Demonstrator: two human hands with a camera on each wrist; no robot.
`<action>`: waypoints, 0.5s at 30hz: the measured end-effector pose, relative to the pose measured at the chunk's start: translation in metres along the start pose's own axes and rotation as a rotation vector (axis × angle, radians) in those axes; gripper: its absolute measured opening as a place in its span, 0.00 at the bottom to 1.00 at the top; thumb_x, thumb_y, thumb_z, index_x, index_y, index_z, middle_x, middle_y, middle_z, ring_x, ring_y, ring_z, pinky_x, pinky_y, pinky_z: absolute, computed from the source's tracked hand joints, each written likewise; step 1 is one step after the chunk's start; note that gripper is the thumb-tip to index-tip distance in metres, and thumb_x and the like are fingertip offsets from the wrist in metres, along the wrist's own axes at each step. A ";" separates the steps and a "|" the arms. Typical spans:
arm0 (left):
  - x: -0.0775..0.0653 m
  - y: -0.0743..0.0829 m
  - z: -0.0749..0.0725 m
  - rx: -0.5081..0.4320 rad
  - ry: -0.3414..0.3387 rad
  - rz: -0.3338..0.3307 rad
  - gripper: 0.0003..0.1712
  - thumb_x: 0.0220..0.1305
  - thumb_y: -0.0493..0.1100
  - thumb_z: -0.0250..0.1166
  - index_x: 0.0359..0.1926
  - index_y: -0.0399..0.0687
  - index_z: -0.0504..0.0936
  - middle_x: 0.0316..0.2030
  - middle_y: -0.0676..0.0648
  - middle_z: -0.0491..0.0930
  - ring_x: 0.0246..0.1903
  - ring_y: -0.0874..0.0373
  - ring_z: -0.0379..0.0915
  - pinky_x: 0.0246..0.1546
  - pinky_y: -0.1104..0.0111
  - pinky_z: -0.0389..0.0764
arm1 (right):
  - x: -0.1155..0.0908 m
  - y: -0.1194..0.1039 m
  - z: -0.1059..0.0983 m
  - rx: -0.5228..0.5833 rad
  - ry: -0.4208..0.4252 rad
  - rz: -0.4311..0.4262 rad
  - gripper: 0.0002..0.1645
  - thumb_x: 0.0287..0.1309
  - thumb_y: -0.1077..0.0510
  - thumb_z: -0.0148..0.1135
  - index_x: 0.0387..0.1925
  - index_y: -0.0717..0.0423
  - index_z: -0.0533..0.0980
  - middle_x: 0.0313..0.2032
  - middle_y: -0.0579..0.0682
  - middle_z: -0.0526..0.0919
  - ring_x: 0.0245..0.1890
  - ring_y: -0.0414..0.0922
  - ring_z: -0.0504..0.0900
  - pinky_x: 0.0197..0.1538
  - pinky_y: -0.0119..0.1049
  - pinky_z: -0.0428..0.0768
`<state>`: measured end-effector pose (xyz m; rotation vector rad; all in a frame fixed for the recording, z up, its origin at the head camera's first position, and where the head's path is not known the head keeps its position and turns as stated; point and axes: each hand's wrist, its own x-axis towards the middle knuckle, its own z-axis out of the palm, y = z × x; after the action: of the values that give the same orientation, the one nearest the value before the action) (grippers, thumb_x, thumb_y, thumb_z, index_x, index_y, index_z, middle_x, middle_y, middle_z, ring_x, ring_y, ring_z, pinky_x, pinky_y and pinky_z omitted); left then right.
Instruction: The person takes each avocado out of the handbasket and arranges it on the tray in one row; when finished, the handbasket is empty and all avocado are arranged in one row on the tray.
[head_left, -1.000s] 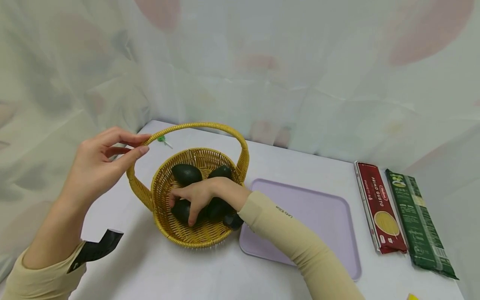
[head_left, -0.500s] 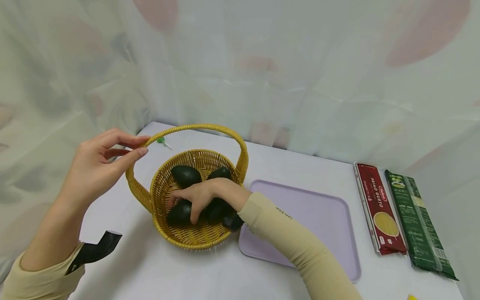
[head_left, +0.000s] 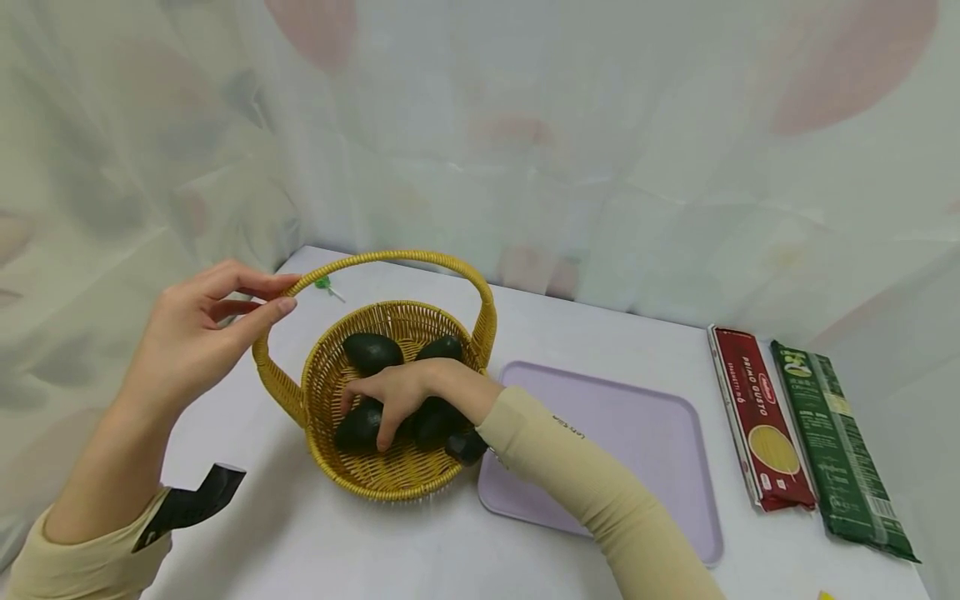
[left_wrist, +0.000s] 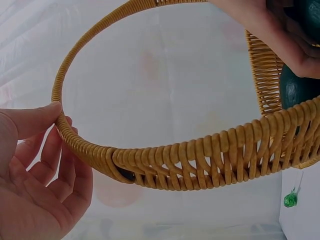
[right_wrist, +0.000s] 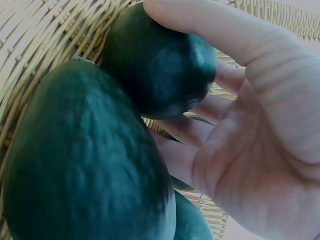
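The right hand (head_left: 396,390) partly hides an avocado (head_left: 357,430). Head view's bottom edge crops a yellow item (head_left: 826,596). Fine print on the green pack (head_left: 842,446) is illegible.

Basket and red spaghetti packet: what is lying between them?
The lilac tray, partly covered by the right sleeve, lies between the basket and the red packet; the head view shows it.

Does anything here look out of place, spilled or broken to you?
Nothing looks spilled or broken. The one mild oddity is the small green lollipop, lying by itself on the table behind the basket, a lone sweet apart from the avocados and the red spaghetti pack.
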<state>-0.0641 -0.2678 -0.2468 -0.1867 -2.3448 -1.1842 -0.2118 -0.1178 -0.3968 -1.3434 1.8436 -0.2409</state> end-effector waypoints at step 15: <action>-0.001 0.000 0.000 -0.009 -0.003 -0.009 0.07 0.58 0.29 0.69 0.39 0.36 0.84 0.42 0.59 0.84 0.40 0.63 0.77 0.41 0.82 0.76 | -0.064 -0.044 -0.014 -0.080 0.020 -0.066 0.39 0.52 0.48 0.73 0.64 0.40 0.65 0.59 0.37 0.70 0.58 0.33 0.68 0.58 0.27 0.67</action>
<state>-0.0635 -0.2676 -0.2473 -0.1815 -2.3456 -1.2004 -0.1850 -0.0850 -0.3309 -1.4631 1.8444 -0.2172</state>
